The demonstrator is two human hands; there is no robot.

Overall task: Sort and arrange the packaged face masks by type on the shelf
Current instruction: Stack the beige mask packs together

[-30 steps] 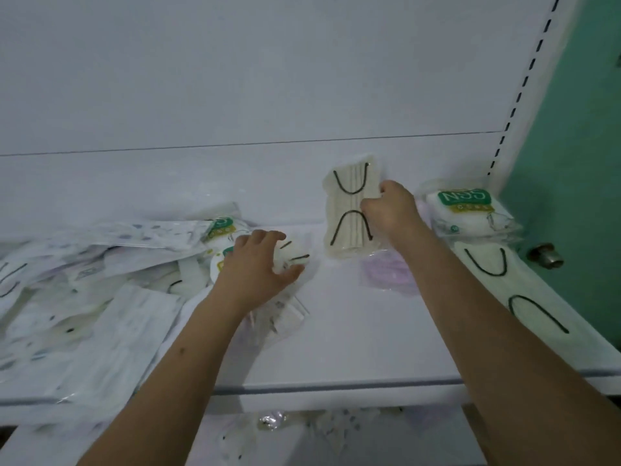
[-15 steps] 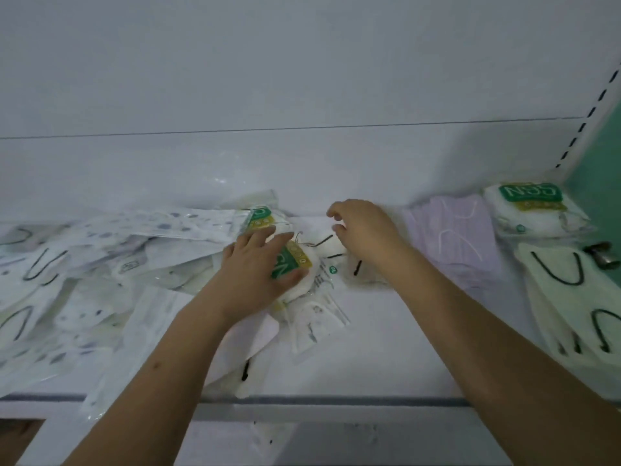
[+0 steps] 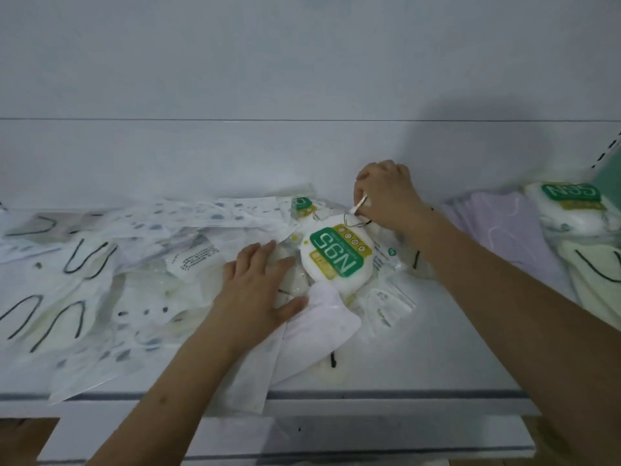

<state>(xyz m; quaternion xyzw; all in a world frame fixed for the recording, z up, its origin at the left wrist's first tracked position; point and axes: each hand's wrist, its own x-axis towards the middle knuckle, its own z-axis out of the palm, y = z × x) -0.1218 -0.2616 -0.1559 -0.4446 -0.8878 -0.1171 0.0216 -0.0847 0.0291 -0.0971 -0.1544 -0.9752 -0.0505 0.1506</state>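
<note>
Lying mid-shelf, label up: white mask pack (image 3: 336,255), green-and-yellow N95 print. Right hand (image 3: 389,196) pinches a mask wrapper (image 3: 358,213) at its far edge. Left hand (image 3: 258,287) presses flat, fingers spread, on the loose heap (image 3: 100,264) crowding the left. Lilac masks (image 3: 497,227) stacked right.

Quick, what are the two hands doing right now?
Left hand: open, fingers flat on the mask pile.
Right hand: pinching a packaged mask with black ear loops.

hands 2: left hand (image 3: 258,290), right hand (image 3: 389,196) | N95 mask packs 3 (image 3: 336,260) (image 3: 302,205) (image 3: 571,203) | lilac mask stack 1 (image 3: 497,230) | shelf 1 (image 3: 437,348) | loose packs in pile: too jumbled to count
</note>
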